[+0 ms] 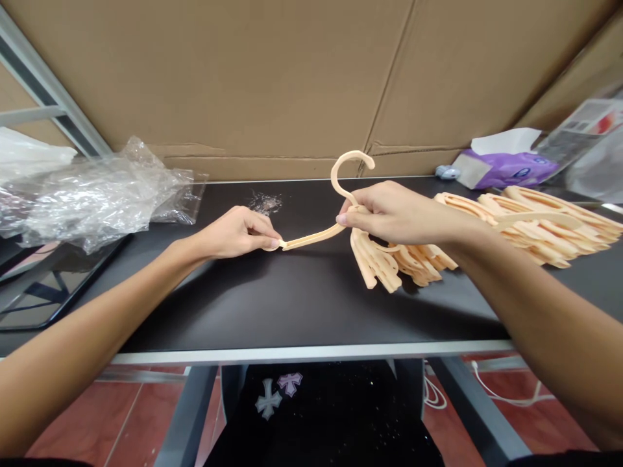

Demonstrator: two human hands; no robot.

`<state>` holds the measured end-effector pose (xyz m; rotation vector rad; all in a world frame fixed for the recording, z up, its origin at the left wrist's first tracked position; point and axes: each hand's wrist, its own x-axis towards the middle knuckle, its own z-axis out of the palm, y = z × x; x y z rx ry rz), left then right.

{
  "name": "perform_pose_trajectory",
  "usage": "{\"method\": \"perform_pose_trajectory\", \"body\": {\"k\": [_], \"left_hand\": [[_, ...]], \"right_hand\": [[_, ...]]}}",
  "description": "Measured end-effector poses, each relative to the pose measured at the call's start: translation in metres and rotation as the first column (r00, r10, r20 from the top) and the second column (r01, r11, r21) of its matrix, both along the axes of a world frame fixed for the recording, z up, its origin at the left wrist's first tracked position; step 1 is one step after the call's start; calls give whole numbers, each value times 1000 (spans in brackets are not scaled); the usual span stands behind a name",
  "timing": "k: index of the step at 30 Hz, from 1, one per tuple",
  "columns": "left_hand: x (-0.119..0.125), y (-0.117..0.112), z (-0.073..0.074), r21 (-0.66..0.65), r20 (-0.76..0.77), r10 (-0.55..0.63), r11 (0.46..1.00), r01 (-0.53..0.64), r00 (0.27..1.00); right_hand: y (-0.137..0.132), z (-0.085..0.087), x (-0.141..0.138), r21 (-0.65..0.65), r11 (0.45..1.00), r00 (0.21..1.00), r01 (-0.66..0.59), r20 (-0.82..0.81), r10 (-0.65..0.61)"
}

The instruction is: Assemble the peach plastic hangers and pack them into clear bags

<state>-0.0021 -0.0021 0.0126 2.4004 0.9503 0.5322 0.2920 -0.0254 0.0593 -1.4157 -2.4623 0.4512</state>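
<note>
A cream plastic clothes hanger [311, 240] is held above the black tabletop, its curved hook pointing up. My right hand [382, 211] is closed round the hanger's middle, just below the hook. With thumb and fingertips, my left hand [238, 232] pinches the far left tip of the hanger's arm. Under and beside my right hand lies a heap of similar cream hanger pieces [374, 263]. More cream hangers [540, 224] are piled farther right, partly behind my right forearm.
Crumpled clear plastic bags [102, 198] lie at the left, above a dark flat device [53, 285]. Small shavings [265, 202] are scattered near the back. A purple tissue pack [511, 167] stands at the back right, before a cardboard wall [253, 78]. The table's pale front edge [311, 354] runs across.
</note>
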Motion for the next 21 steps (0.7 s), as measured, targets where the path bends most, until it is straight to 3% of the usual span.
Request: {"method": "perform_pose_trajectory", "body": {"k": [10, 21], "left_hand": [[4, -8, -6, 183, -7, 43, 982, -41, 999], [9, -15, -4, 341, -154, 86, 940, -28, 984]], "right_hand": [[1, -1, -1, -51, 995, 996, 87, -30, -88], [-2, 2, -6, -143, 972, 980, 187, -42, -194]]}}
